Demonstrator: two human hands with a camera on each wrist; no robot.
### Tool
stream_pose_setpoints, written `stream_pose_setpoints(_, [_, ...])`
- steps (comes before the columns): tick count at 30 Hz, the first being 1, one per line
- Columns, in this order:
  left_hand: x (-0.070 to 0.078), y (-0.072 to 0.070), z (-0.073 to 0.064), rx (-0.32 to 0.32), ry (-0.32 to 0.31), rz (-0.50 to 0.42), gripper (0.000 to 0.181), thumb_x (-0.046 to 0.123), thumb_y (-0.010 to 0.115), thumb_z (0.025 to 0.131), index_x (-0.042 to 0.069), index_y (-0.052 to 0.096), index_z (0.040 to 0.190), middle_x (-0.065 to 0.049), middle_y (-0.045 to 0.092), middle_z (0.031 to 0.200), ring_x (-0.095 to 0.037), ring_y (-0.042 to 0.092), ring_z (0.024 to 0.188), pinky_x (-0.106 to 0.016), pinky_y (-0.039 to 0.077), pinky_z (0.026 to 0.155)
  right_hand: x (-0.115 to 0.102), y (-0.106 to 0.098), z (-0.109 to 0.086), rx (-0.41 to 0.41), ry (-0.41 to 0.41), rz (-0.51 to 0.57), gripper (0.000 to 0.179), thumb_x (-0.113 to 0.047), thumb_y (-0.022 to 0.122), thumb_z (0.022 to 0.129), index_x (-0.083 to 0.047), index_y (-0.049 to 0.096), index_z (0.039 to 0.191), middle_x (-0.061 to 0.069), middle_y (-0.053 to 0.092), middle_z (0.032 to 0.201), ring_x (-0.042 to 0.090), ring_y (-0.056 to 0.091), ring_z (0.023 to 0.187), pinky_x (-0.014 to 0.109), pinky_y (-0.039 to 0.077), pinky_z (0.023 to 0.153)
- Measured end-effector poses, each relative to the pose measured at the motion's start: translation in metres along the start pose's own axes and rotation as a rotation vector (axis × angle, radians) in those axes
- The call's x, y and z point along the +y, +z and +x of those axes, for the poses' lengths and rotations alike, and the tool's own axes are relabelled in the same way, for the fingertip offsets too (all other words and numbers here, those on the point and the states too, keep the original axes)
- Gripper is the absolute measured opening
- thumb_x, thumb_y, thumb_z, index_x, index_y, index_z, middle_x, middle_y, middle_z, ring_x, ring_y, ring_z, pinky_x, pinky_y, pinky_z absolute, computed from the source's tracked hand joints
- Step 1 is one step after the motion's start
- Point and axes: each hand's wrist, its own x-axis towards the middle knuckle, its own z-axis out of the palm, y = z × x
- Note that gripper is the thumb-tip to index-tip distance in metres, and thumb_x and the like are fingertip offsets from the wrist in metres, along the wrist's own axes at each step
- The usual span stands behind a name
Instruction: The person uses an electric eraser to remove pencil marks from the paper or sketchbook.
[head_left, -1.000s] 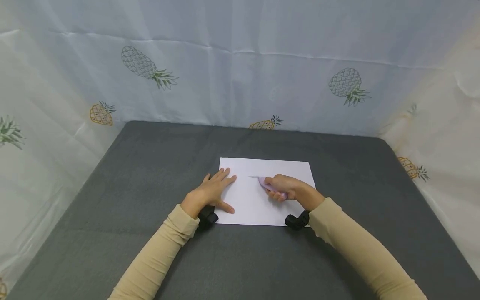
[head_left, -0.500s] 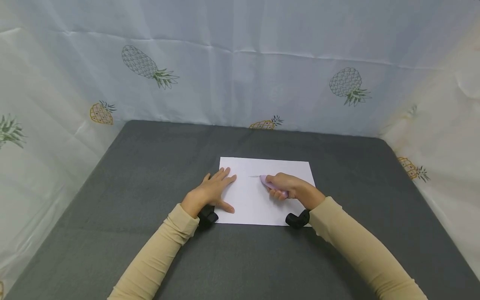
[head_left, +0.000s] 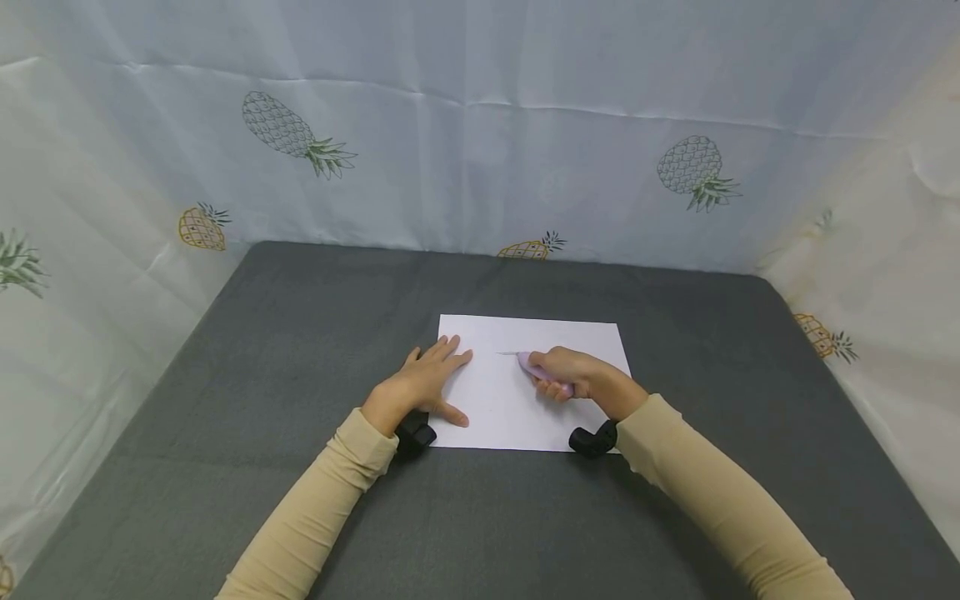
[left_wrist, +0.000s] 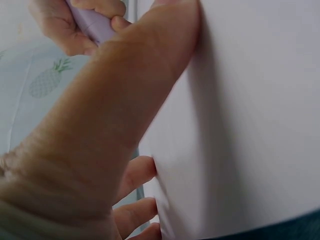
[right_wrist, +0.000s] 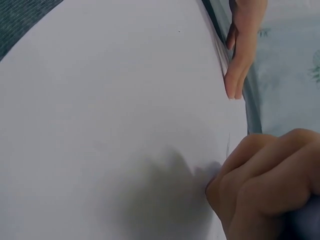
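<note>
A white sheet of paper (head_left: pixel 495 417) lies flat on the dark table. My left hand (head_left: pixel 429 377) is spread on its left side, with the fingers straight and the thumb apart. My right hand (head_left: pixel 570 372) grips a lilac utility knife (head_left: pixel 523 362), with the thumb forward along its handle. The knife's narrow front points left at the paper; its blade is too small to make out. A short thin line (head_left: pixel 506 353) runs left from that front. In the left wrist view part of the lilac handle (left_wrist: pixel 92 22) shows inside the right fist. In the right wrist view the curled fingers hide the knife's tip.
The dark grey table (head_left: pixel 300 333) reaches well past the paper on all sides. A pale curtain (head_left: pixel 465 167) with pineapple prints hangs behind and beside it. Black wrist devices (head_left: pixel 592 442) sit by the paper's front edge under the wrists.
My right hand and the knife have shifted slightly right and then back left along the thin line. The left hand and the paper have stayed in place.
</note>
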Motion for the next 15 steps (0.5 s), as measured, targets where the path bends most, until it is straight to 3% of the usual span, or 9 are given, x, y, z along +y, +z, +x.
stream_pose_setpoints(15, [-0.0003, -0.0008, -0.0004, -0.002, 0.005, -0.003, 0.105, 0.044, 0.083, 0.071, 0.011, 0.026, 0.153, -0.014, 0.007, 0.165, -0.033, 0.004, 0.154, -0.064, 0.01, 0.12, 0.0017, -0.007, -0.0086, -0.064, -0.037, 0.018, 0.029, -0.027, 0.028, 0.099, -0.003, 0.044, 0.094, -0.007, 0.039, 0.058, 0.0, 0.031, 0.041, 0.012, 0.029, 0.039])
